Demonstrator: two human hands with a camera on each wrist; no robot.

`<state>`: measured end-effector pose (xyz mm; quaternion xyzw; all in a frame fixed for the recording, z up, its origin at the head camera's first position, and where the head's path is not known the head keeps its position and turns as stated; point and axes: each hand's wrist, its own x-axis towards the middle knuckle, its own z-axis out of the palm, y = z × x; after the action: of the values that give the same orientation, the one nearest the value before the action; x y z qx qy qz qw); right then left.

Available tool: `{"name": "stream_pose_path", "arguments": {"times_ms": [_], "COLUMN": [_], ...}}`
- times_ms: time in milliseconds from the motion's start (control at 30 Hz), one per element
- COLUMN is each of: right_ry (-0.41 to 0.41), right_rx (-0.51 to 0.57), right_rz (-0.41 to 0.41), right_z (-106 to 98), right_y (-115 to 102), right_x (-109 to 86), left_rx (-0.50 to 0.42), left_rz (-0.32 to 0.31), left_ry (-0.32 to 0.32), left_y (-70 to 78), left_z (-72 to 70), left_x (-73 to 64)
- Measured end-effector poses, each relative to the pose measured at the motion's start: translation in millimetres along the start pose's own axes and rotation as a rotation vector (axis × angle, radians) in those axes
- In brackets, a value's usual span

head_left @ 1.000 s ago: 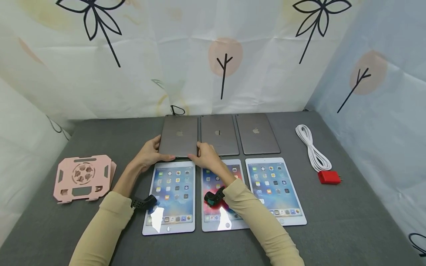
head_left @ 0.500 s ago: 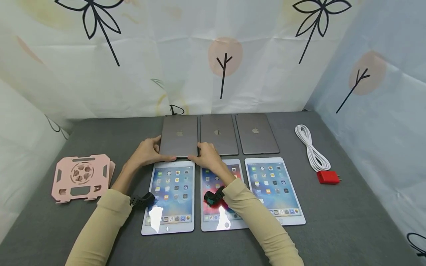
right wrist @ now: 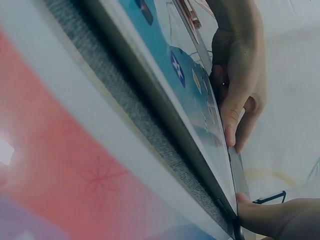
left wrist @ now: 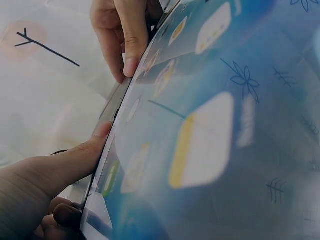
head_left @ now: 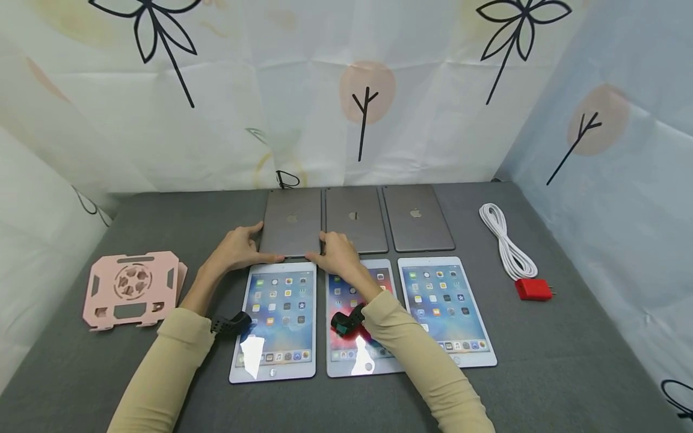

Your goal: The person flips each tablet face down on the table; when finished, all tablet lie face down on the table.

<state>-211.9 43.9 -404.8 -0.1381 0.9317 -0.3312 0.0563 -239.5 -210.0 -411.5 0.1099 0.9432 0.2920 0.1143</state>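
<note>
A grey tablet (head_left: 292,225) lies face down at the left end of the back row, its apple logo facing up. My left hand (head_left: 237,249) holds its near left corner, thumb along the near edge and fingers at the left side. At the near right corner, my right hand (head_left: 340,257) grips it likewise, thumb pointing toward the other thumb. In the left wrist view the right hand (left wrist: 122,32) shows beyond a lit screen. Just in front lies a white tablet (head_left: 278,319), screen up. A second white tablet (head_left: 338,346) is partly covered by my right forearm.
Two more grey tablets, a middle one (head_left: 354,210) and a right one (head_left: 419,222), complete the back row. A third white tablet (head_left: 449,300) lies front right. A pink cut-out stand (head_left: 132,291) sits left; a coiled white cable (head_left: 506,240) and red charger (head_left: 535,289) lie right.
Both hands keep to the near corners of the left grey tablet. The head view has shifted very slightly, and the tablets keep their places.
</note>
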Motion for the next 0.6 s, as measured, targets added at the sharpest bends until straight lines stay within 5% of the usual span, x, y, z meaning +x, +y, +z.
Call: {"name": "stream_pose_path", "arguments": {"times_ms": [600], "right_ry": [0.011], "right_rx": [-0.105], "right_rz": [0.003], "right_z": [3.8], "right_y": [-0.6], "right_x": [0.3], "left_rx": [-0.025], "left_rz": [0.004], "left_ry": [0.018], "left_y": [-5.1], "left_z": [2.5], "left_x": [1.0]}}
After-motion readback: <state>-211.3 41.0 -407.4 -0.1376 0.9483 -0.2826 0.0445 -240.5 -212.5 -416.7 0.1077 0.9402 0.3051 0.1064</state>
